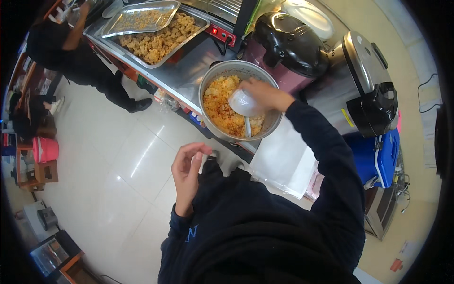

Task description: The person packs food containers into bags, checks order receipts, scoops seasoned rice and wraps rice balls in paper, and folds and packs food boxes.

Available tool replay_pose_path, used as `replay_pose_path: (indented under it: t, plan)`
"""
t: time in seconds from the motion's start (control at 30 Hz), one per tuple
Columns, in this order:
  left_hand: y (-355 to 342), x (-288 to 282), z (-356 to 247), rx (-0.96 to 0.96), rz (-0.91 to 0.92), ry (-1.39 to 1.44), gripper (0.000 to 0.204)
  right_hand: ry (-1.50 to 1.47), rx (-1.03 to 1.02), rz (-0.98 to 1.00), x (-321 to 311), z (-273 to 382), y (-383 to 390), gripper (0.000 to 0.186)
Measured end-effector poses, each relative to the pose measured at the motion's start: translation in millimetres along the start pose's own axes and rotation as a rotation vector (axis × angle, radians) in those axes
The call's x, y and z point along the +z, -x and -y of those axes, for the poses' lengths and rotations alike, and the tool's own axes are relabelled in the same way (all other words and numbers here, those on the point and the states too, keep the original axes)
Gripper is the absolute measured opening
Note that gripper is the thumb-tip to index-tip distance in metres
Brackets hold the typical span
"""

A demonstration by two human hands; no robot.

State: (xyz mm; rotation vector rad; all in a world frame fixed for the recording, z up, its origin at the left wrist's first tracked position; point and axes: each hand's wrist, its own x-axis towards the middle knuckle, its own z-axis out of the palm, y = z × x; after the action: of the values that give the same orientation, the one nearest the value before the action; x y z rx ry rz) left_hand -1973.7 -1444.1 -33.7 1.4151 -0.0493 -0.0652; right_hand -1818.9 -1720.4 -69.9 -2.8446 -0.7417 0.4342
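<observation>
A large metal pot [208, 105] of orange-yellow rice [219, 106] stands on the counter in front of me. My right hand [263, 96] reaches in over its right side, fingers closed round a white, shiny, rounded thing [242, 103]. Motion blurs it, and I cannot tell whether it is a small bowl or a wrapped bundle. Below it, a pale utensil handle [248, 127] rests against the pot's near wall. My left hand [188, 169] hovers over the floor, left of my body, holding nothing, its fingers loosely bent and the thumb apart.
Right of the pot are a black-lidded pink cooker [288, 45], a steel cooker [364, 61], white sheets [283, 158] and a blue cooler [385, 156]. Beyond its left side, fried pieces fill a tray [163, 40], with another tray [142, 19] on top. Another person [90, 66] stands far left.
</observation>
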Motion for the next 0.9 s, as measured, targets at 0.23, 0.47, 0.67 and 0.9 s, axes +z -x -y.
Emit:
replay_pose_path:
  t: [0.23,0.47,0.67,0.9]
  plan:
    - [-61,2,-10,0.101,0.090,0.273,0.033,-0.544,0.160,-0.155,-67,-11,18,0.020]
    - [-113,25,-1,-0.166,0.139,0.877,0.052,-1.054,0.128,-0.283,-90,47,29,0.018]
    - [-116,-9,12,-0.403,0.341,1.314,0.052,-1.239,0.016,-0.290,-45,71,-22,0.022]
    - [-109,-55,42,-0.312,0.032,1.177,0.069,0.022,0.495,0.055,8,24,-9,0.034]
